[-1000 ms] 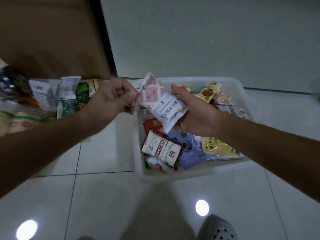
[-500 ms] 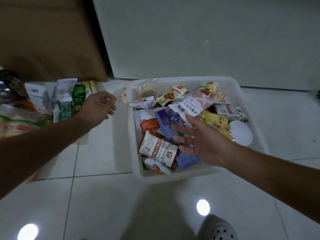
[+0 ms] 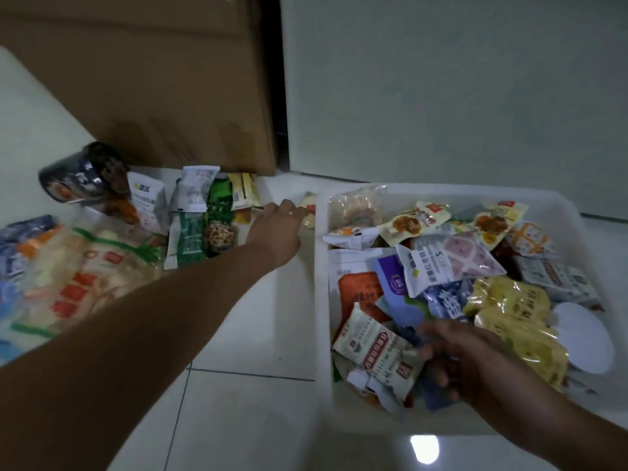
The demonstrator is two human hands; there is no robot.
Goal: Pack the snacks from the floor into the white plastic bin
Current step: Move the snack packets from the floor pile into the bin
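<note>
L hand [image 3: 278, 229] reaches, fingers straight & gripping nothing, toward a small yellow packet [image 3: 308, 212] on the floor [image 3: 238, 334] just outside the white plastic bin [image 3: 321, 300], at its 10 o'clock corner; contact unclear; R hand [image 3: 455, 358] hovers empty, fingers loosely curled, over packets at the bin's 6 o'clock edge; more snacks [image 3: 102, 273] lie at 9 o'clock, w/ a cardboard box [image 3: 153, 79] behind.

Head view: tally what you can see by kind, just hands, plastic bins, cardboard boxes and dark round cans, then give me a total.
Hands: 2, left hand and right hand
White plastic bin: 1
Cardboard box: 1
Dark round can: 1
Total: 5
</note>
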